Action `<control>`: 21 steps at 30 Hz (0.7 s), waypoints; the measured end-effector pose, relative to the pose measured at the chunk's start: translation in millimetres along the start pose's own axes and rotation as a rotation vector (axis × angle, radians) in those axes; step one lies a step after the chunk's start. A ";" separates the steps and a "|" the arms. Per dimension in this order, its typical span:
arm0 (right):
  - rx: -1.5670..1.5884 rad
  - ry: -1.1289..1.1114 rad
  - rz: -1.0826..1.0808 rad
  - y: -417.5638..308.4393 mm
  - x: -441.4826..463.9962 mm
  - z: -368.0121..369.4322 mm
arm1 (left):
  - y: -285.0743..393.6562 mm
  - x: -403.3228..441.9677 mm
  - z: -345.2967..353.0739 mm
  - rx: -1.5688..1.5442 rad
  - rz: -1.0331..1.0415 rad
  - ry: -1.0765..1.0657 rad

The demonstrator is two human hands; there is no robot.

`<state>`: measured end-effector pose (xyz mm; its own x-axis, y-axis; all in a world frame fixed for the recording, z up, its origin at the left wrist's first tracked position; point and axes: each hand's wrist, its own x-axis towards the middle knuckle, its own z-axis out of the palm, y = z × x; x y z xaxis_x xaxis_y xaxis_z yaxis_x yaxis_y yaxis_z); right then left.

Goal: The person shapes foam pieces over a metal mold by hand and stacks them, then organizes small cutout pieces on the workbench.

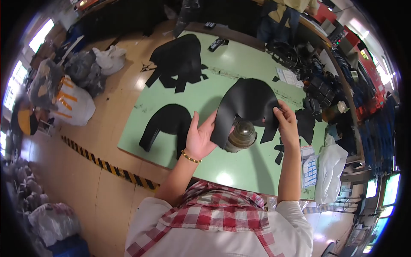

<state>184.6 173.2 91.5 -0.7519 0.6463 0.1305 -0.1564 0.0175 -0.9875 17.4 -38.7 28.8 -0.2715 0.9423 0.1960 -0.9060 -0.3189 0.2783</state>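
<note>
A black, arch-shaped sheet piece (248, 96), like leather, is held up above the table between my two hands. My right hand (287, 122) pinches its right leg between thumb and fingers. My left hand (202, 135) supports the left leg from behind, thumb stretched away and a fingertip showing inside the arch. Below the piece stands a round, dark metal weight-like object (243, 136), partly covered by it. Left of my left hand, a stack of similar black arch pieces (173, 115) lies on the green table (222, 169).
Farther back lies a larger pile of black pieces (177, 58). Black scraps (305, 124), a printed sheet (289, 77) and a white plastic bag (332, 169) are at the right. A person (284, 17) stands beyond the table. Striped floor tape (107, 166) runs at the left.
</note>
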 end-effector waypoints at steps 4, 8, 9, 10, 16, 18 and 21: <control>-0.222 0.081 -0.051 38.1 0.7 -10.7 | 0.3 -8.4 -1.3 -0.042 0.012 0.061; -0.186 0.105 -0.008 41.0 0.5 -12.3 | -0.9 -12.7 -5.2 -0.054 0.009 0.068; -0.204 0.110 -0.018 41.2 1.3 -12.3 | -1.0 -12.5 -5.9 -0.062 0.008 0.065; -0.222 0.114 -0.029 41.2 1.8 -12.5 | -1.3 -12.3 -6.5 -0.069 0.008 0.061; -0.207 0.134 -0.020 40.8 1.8 -9.0 | -2.3 -13.8 -7.2 -0.084 0.008 0.065; -0.114 0.133 -0.007 31.3 0.6 2.9 | -0.3 -15.8 -5.6 -0.087 0.004 0.070; -0.092 0.080 -0.024 10.5 22.1 26.6 | 4.3 -20.7 -11.0 -0.117 0.035 0.050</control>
<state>149.3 167.4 86.3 -0.6947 0.7035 0.1501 -0.1113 0.1011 -0.9886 15.6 -58.5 15.6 -0.3167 0.9357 0.1554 -0.9267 -0.3402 0.1595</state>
